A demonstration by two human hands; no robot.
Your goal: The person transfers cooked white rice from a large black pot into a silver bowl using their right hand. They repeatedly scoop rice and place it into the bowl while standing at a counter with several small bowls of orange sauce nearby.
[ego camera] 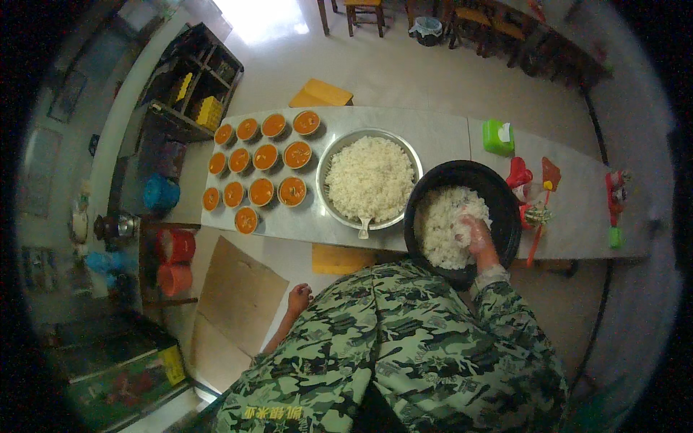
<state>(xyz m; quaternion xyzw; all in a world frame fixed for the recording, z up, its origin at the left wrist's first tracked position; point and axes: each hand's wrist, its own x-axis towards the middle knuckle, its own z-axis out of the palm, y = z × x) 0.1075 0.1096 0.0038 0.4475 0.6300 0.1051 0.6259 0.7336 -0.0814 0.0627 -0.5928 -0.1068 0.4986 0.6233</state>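
Note:
My right hand [476,236] reaches into a black tub [510,208], its fingers curled around white cooked rice [441,230]. A thin, clear covering, seemingly a plastic glove, shows at that wrist. The tub stands at the table's near edge, close against my camouflage-patterned clothing. To its left is a wide steel basin [324,189] heaped with cooked rice [371,170]. A pale rice paddle [364,227] sticks out over the basin's near rim. My left hand [300,297] hangs low beside my body, away from the table; its fingers are curled, and its palm is hidden.
Several bowls of orange-red food [265,157] stand in rows on the table [346,116]. A green box [498,137] and red decorations [520,173] lie right. Yellow stools [320,93] sit by the table; flattened cardboard [238,297] lies left, near red buckets [176,279].

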